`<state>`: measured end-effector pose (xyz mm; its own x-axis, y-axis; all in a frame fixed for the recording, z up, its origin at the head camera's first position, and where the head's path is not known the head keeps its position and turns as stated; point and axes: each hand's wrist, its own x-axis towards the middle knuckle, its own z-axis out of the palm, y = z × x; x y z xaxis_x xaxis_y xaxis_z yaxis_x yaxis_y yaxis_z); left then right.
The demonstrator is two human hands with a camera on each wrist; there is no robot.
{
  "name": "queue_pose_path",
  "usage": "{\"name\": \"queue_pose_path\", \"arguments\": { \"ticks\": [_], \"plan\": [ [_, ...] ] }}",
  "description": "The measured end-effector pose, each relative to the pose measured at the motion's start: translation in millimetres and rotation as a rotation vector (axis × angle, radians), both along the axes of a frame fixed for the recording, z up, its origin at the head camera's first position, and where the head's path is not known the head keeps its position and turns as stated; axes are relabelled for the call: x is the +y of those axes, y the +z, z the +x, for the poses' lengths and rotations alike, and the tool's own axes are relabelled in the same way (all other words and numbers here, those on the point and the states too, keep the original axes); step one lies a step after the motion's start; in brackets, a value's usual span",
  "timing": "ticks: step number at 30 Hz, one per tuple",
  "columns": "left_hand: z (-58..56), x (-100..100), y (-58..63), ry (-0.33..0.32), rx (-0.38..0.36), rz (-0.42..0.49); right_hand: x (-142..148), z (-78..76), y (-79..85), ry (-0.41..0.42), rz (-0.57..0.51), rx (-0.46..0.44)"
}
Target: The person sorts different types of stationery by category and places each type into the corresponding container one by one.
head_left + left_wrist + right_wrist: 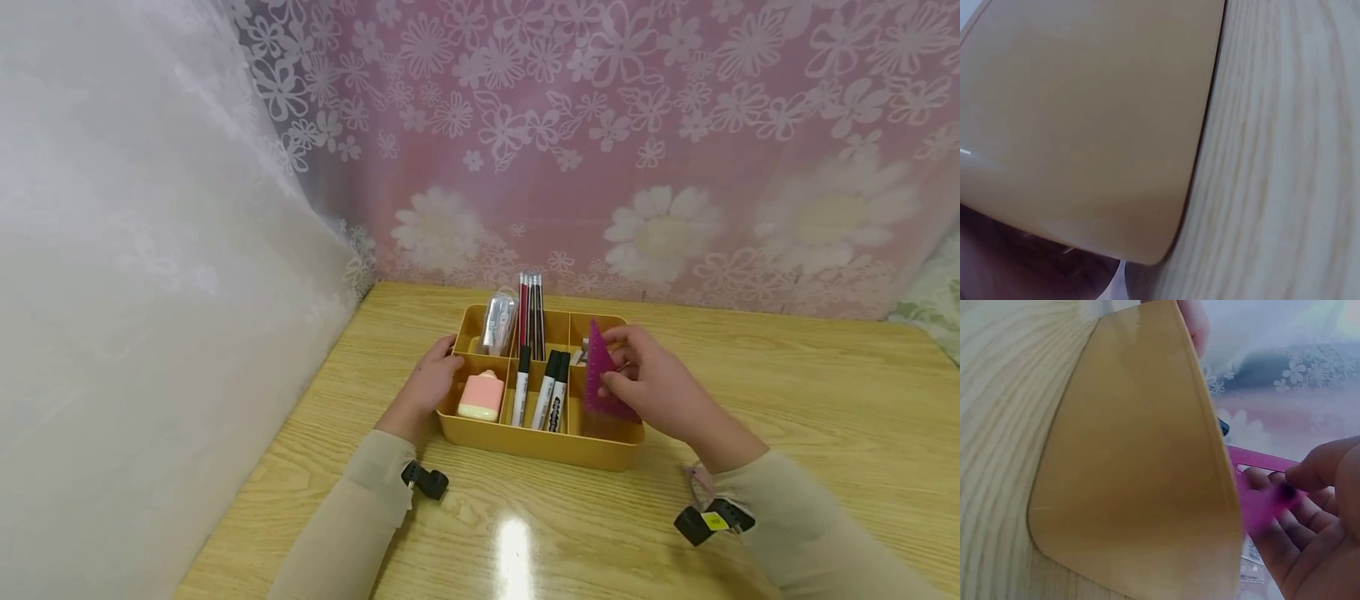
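My right hand [660,387] pinches a magenta set square [597,367] between thumb and fingers. The set square stands on edge, its lower part inside the front right compartment of a yellow divided organizer box [525,442]. In the right wrist view, thumb and fingertips meet on the magenta plastic [1263,459] beside the box wall. My left hand [431,379] grips the box's left side, thumb at the rim; the left wrist view shows its curled fingers [1041,265] against the box end. A pink and cream bottle-shaped item [482,396] lies in the front left compartment.
Black-capped markers [551,392] stand in the front middle compartment, with several pencils [532,317] behind them. A clear-packed item [498,323] fills the back left compartment; small pale items [581,354] sit back right. Something pink [701,483] lies under my right wrist. A floral curtain [525,167] hangs behind.
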<state>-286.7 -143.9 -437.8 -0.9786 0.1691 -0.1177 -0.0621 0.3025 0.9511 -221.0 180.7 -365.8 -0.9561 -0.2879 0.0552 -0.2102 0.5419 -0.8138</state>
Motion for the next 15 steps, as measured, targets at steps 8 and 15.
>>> {"name": "queue_pose_path", "arguments": {
  "ticks": [8, 15],
  "plan": [
    [0.1, 1, 1.0, -0.007, -0.005, 0.003, 6, 0.5, -1.6, -0.020, 0.146, 0.131],
    [-0.5, -1, -0.3, -0.007, 0.003, 0.001, 21, 4.8, 3.3, -0.041, 0.187, 0.143]
  ]
}}
